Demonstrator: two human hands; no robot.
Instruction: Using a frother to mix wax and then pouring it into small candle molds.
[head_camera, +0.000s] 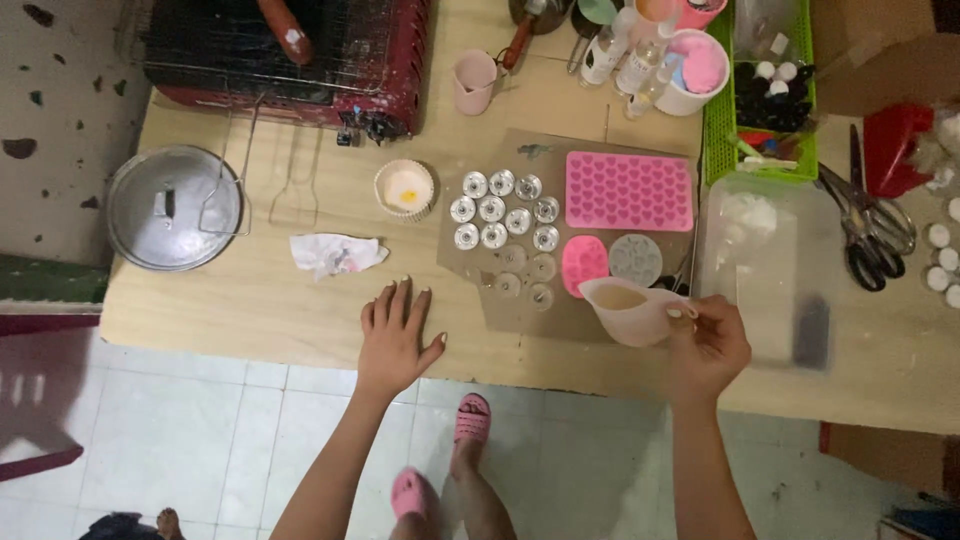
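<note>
My right hand grips the handle of a pale pink pouring jug with yellowish liquid inside, its spout tilted left over the brown cardboard sheet. Just beyond the jug lie a pink oval mould, a grey round mould and a pink heart-grid mould. Several small metal tealight cups sit in rows on the cardboard, some clear ones nearer me. My left hand rests flat on the wooden table, fingers spread, holding nothing.
A crumpled tissue and a fluted cup with yellow residue lie left of the cardboard. A pot lid, a red stove, a clear plastic box, scissors and a green basket ring the table.
</note>
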